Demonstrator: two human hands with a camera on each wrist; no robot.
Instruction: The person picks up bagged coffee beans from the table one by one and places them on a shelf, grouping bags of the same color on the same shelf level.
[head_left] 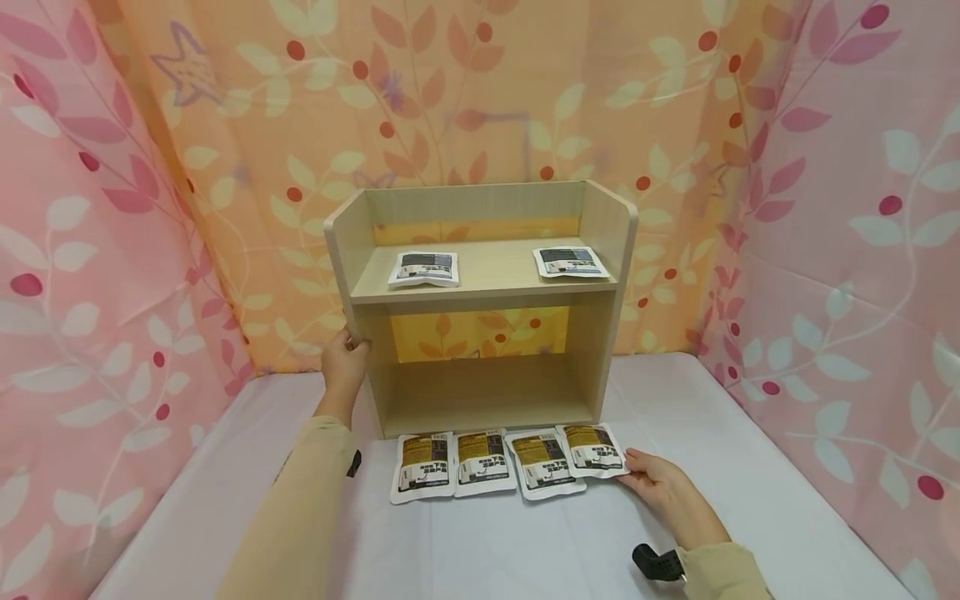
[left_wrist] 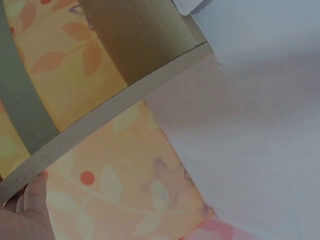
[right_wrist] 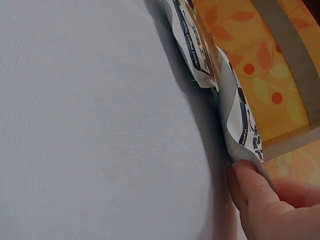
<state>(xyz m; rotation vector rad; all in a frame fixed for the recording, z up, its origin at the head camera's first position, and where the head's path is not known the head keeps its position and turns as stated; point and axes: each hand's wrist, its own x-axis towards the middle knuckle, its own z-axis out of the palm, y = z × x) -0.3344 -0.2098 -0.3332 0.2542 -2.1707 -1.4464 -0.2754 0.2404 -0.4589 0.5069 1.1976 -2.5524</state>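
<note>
while my left hand (head_left: 343, 360) curled its grip round the front edge of the wooden shelf unit's (head_left: 480, 308) left side panel, my right hand (head_left: 656, 481) had the rightmost pouch (head_left: 592, 451) by its right edge, thumb and fingers pinching it; the right wrist view showed that edge lifted a little off the white surface (head_left: 750, 467). that pouch lay at the right end of a row of four, just in front of the shelf unit's foot, and its left edge overlapped the next pouch (head_left: 542, 463). the other two (head_left: 422, 467) (head_left: 484, 462) lay flat beside it.

judging by how things lay, the work seemed about a third done: two pouches (head_left: 424, 269) (head_left: 569, 261) already lay flat on the upper shelf, one to the left and one to the right, well apart, while four were left on the surface. the lower shelf held nothing.

the pinched pouch had its long axis running roughly away from me, toward the shelf unit, tilted slightly left at the far end, with its dark printed band at that far end and its label facing up.
</note>
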